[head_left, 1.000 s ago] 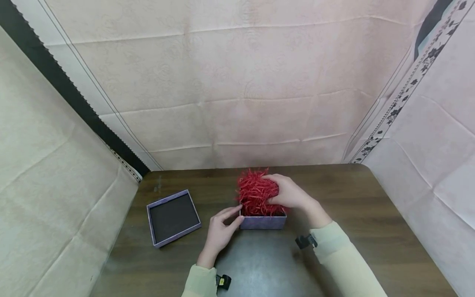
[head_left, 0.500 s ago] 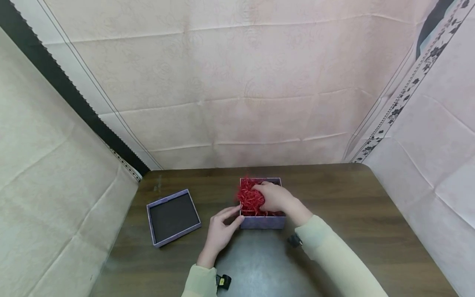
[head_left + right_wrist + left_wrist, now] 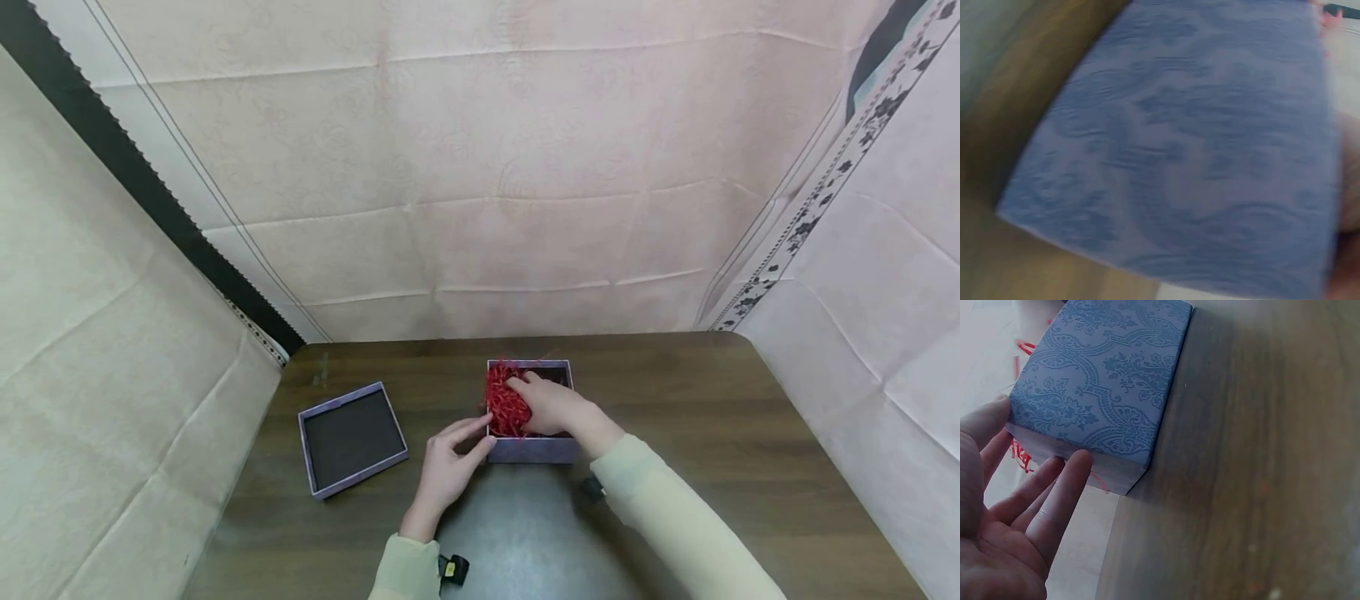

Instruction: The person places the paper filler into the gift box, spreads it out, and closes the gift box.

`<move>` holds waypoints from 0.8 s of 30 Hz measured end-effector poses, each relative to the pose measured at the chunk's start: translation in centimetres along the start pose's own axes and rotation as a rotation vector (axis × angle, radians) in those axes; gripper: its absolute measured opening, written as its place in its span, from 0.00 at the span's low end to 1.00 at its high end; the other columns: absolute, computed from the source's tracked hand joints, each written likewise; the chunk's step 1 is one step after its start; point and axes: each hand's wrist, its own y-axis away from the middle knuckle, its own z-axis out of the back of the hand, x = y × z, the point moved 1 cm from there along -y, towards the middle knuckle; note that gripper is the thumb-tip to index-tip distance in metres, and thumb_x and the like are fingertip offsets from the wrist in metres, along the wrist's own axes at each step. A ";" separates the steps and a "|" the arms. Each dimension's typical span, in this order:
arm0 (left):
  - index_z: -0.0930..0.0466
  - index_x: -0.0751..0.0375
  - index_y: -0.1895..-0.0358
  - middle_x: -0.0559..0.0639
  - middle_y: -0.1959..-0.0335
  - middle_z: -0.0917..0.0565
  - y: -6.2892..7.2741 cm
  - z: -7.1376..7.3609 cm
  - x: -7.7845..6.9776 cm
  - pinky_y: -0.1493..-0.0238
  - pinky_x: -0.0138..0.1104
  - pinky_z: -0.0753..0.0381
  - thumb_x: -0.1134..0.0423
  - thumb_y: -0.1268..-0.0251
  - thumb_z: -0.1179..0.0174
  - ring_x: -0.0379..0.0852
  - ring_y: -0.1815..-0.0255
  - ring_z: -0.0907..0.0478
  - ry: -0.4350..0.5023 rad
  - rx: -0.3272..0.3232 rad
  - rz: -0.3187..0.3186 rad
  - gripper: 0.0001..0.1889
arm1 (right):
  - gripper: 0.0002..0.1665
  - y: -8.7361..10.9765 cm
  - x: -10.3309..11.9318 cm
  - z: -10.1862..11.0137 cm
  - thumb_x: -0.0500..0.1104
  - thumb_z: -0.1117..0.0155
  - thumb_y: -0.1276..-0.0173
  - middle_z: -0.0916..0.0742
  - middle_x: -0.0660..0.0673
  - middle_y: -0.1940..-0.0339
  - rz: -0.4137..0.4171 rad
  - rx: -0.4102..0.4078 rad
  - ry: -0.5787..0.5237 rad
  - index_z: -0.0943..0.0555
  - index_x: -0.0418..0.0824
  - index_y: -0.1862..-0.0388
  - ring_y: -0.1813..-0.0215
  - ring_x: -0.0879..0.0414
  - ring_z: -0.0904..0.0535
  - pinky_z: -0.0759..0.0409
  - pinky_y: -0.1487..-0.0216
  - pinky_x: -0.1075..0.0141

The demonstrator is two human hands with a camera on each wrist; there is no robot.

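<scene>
A gift box (image 3: 533, 451) with bluish-purple patterned walls stands on the table. Red shredded paper (image 3: 503, 404) is bunched along its left half, while dark interior shows at the right. My right hand (image 3: 557, 406) reaches into the box and curls round the clump from the right; its fingertips are partly hidden in it. At the box's near left corner, my left hand (image 3: 444, 468) touches the walls with its thumb and fairly straight fingers. The left wrist view shows this left hand (image 3: 1025, 519) against the patterned box (image 3: 1094, 381). In the right wrist view, the box (image 3: 1197, 150) hides most of the right hand.
Left of the box, its lid (image 3: 352, 442) lies inside up, dark within and purple-rimmed. Both rest on a brown wooden table (image 3: 720, 450). Pale cloth sheets (image 3: 480, 167) hang behind and at both sides of the table.
My right hand has moved left and down into the box. The red paper has been squeezed leftward and lower, baring the box's right interior. The left hand has stayed at the corner.
</scene>
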 end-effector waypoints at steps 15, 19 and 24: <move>0.09 0.52 0.38 0.48 0.43 0.11 0.0 0.0 0.1 0.42 0.46 0.15 0.54 0.30 0.25 0.48 0.41 0.14 -0.006 -0.009 -0.011 0.19 | 0.53 3.2 2.2 6.3 0.50 0.09 0.47 0.28 0.40 0.19 0.129 -0.099 0.050 0.22 0.56 0.22 0.24 0.37 0.29 0.21 0.36 0.37; 0.09 0.50 0.38 0.47 0.42 0.11 -0.1 0.1 0.1 0.41 0.46 0.16 0.55 0.29 0.26 0.48 0.40 0.15 -0.016 -0.007 -0.022 0.19 | 0.41 2.1 1.7 4.9 0.51 0.15 0.37 0.27 0.40 0.19 0.261 -0.045 0.103 0.19 0.57 0.25 0.23 0.39 0.29 0.23 0.32 0.41; 0.10 0.45 0.37 0.44 0.41 0.12 0.0 0.1 0.1 0.40 0.43 0.16 0.54 0.29 0.26 0.46 0.38 0.16 -0.012 0.003 -0.015 0.19 | 0.27 0.9 0.0 2.6 0.51 0.21 0.29 0.20 0.37 0.25 0.279 -0.027 0.135 0.12 0.50 0.33 0.26 0.41 0.24 0.24 0.29 0.46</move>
